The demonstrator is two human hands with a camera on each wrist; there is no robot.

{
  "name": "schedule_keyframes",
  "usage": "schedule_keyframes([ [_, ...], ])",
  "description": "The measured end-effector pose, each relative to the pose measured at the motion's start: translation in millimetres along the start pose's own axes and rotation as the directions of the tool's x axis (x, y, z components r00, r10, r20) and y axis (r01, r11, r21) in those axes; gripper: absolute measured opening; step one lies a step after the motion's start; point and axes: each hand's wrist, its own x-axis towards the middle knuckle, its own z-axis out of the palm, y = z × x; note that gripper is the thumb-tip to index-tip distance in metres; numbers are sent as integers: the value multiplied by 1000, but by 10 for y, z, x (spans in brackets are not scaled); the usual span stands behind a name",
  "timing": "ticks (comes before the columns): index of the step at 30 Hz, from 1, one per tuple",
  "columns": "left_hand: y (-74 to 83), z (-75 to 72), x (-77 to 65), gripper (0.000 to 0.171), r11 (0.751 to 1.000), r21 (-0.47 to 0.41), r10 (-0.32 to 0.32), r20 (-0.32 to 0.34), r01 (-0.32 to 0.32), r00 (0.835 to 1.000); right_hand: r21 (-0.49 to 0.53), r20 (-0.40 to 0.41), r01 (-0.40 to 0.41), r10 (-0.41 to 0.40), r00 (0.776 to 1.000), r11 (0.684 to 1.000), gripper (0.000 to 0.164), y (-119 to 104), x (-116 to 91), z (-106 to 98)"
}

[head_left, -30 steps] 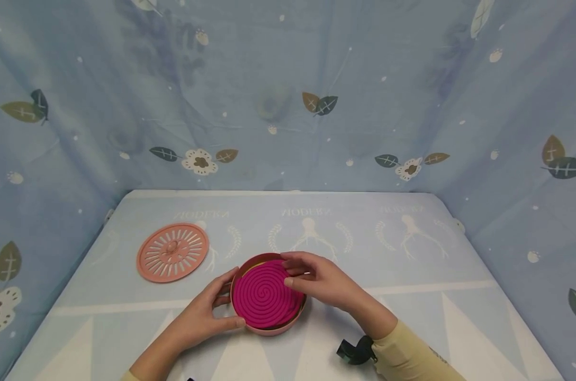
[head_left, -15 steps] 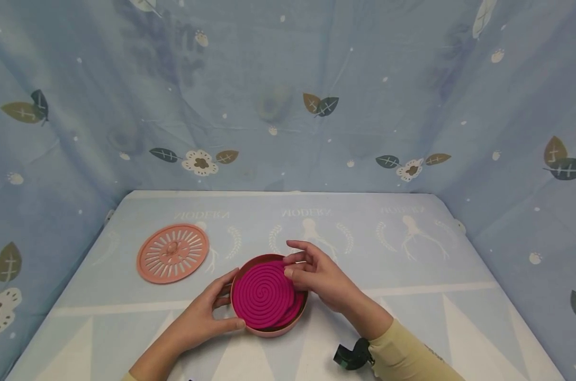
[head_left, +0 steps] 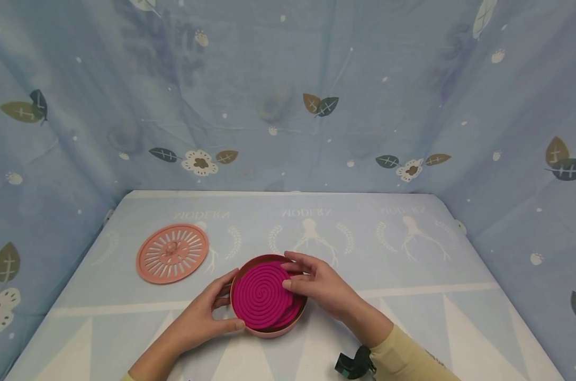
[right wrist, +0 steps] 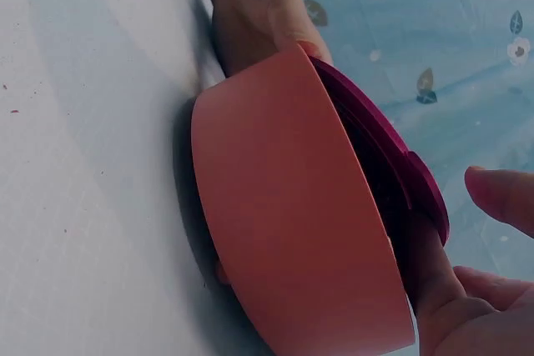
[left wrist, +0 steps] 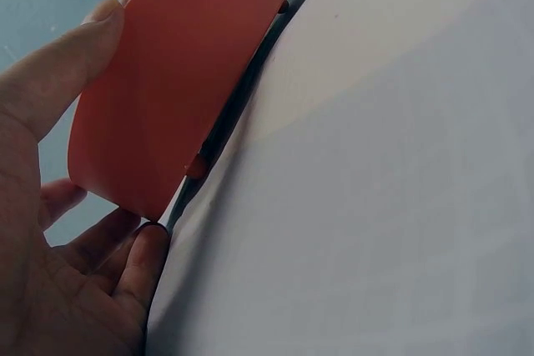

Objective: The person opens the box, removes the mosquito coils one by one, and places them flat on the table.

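Observation:
Magenta spiral mosquito coils (head_left: pixel 261 295) lie stacked in a pink round box (head_left: pixel 269 334), the top one shifted left over a lower one (head_left: pixel 290 316). My left hand (head_left: pixel 199 317) grips the box from its left side, thumb at the front rim and fingers round the wall. In the left wrist view, those fingers (left wrist: pixel 142 264) reach the bottom edge of the box. My right hand (head_left: pixel 323 286) is at the box's right rim. Seen from the right wrist, one finger (right wrist: pixel 438 268) reaches under a raised coil edge (right wrist: pixel 430 198), while the thumb (right wrist: pixel 505 193) stands apart from it.
A pink slotted round lid (head_left: pixel 172 254) with a central knob lies to the left, beyond the left hand. The patterned tablecloth (head_left: pixel 412 317) covers the table, with a blue curtain (head_left: pixel 288 106) around it. A black wrist device (head_left: pixel 353 364) sits by the right sleeve.
The right hand's index finger lifted off the rim, then came back down. The top coil has shifted slightly left, showing more of the lower one. The left hand keeps its hold.

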Motion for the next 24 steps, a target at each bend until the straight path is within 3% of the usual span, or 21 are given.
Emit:
schedule_keyframes([
  [8,-4,-1,-1,103,1000,-4,11,-4,-11,1000,120,41,-60,55,998,991,57,26,0,-58],
  [12,-9,-1,1,102,1000,-8,18,-3,-18,1000,130,55,-81,74,996,988,53,10,-8,-64],
  [18,-8,0,5,103,1000,-3,19,-5,-19,1000,-30,39,-63,64,997,998,50,-10,-17,-58],
  [24,14,-3,5,103,1000,-5,10,-4,-10,1000,-249,28,-44,53,998,967,49,-43,-19,-58],
])
